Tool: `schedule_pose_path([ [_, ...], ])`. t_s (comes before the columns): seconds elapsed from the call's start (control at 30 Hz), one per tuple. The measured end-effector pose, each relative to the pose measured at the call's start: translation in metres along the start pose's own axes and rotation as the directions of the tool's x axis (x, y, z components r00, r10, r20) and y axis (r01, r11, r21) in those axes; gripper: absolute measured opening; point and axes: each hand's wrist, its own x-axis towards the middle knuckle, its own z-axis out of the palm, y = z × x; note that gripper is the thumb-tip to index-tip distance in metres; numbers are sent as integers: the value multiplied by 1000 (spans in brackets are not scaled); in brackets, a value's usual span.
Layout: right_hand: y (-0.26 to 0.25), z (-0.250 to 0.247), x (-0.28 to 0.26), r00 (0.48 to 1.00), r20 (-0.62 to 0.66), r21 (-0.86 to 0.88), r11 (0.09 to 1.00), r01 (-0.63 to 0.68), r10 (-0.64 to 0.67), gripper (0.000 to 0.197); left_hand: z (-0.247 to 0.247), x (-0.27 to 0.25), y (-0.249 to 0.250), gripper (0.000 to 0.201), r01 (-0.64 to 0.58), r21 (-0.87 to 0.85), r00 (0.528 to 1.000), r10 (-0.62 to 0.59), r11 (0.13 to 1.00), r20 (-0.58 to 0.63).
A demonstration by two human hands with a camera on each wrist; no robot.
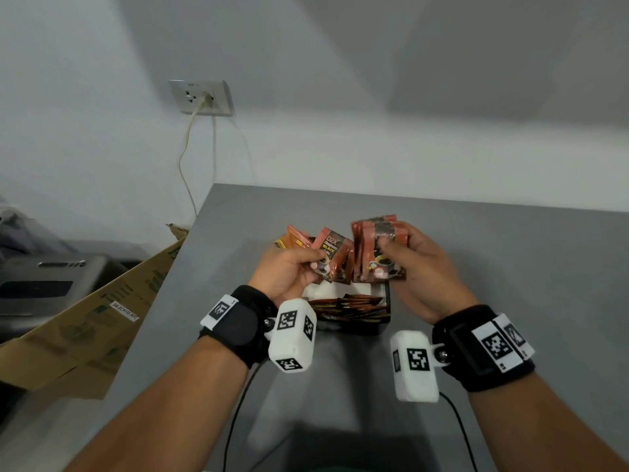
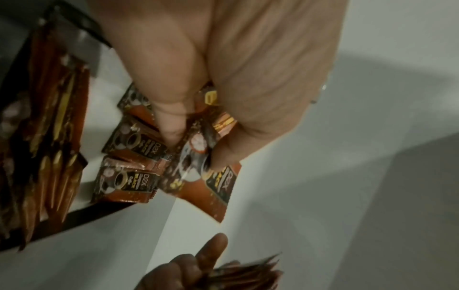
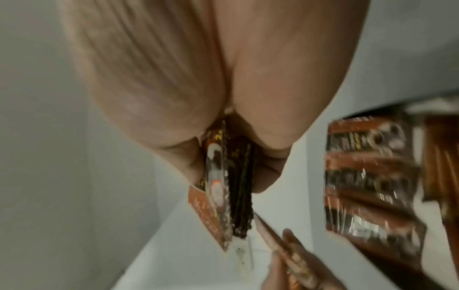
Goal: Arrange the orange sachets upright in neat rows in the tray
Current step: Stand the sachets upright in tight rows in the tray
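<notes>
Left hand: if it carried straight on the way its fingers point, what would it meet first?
Probably the stack of sachets held in the right hand; the left hand points that way with its own sachets, though depth is unclear.

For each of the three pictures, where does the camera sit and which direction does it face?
Head: on the head, facing forward and down at the table; shows both forearms, left hand and right hand.
Left wrist: along the left hand toward its sachets and the tray.
Right wrist: along the right hand, gripping a stack.
Shared: tray, sachets.
</notes>
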Motion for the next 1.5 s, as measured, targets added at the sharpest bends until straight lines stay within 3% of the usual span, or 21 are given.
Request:
schedule_pose_path([
  [0.03,0,0,0,999,-20,132,991,-30,33,23,0,0,1,30,-65,21,998,65,998,-17],
  [0.1,1,3,0,994,-46,232,969,-82,95,29,0,0,0,39,-155,103,987,160,982,-33],
  [0.23,13,22,3,984,-88,160,978,-137,152,30,14,-3,-6,44,-216,201,975,221,956,-5],
  [0.3,16,31,4,981,-133,115,985,-129,144,28,20,-4,-9,38,-217,211,975,223,953,-3],
  [0.4,15,29,6,968,-210,121,986,-112,135,25,19,-8,-6,22,-120,57,993,120,991,12],
  [0.47,11,21,6,962,-227,162,980,-113,148,22,14,-10,-1,27,-49,-9,999,50,999,21],
  [0.6,8,9,5,962,-210,252,960,-121,177,28,8,-10,4,56,-26,-105,999,28,994,19],
  [0.8,12,7,2,959,-169,349,924,-157,227,34,12,-7,0,15,-98,-75,995,100,992,20],
  [0.97,7,8,-1,960,-165,320,933,-166,227,42,4,-3,-2,47,-200,154,980,200,968,13],
  [1.1,9,5,0,964,-155,310,937,-160,216,40,1,-1,-1,30,-164,146,986,165,976,11],
  [1.2,11,2,-1,970,-146,302,943,-141,192,40,0,0,-2,16,-210,217,976,217,953,-8],
  [1.3,8,4,-2,984,-113,323,942,-95,138,41,-2,4,-4,39,-224,230,966,247,947,-79],
  [1.43,5,16,-3,996,-51,250,966,-63,79,40,6,2,-7,25,-167,155,985,173,974,-29],
  [1.5,5,22,-3,996,-34,177,982,-70,77,40,9,1,-9,39,-117,94,993,115,989,20],
])
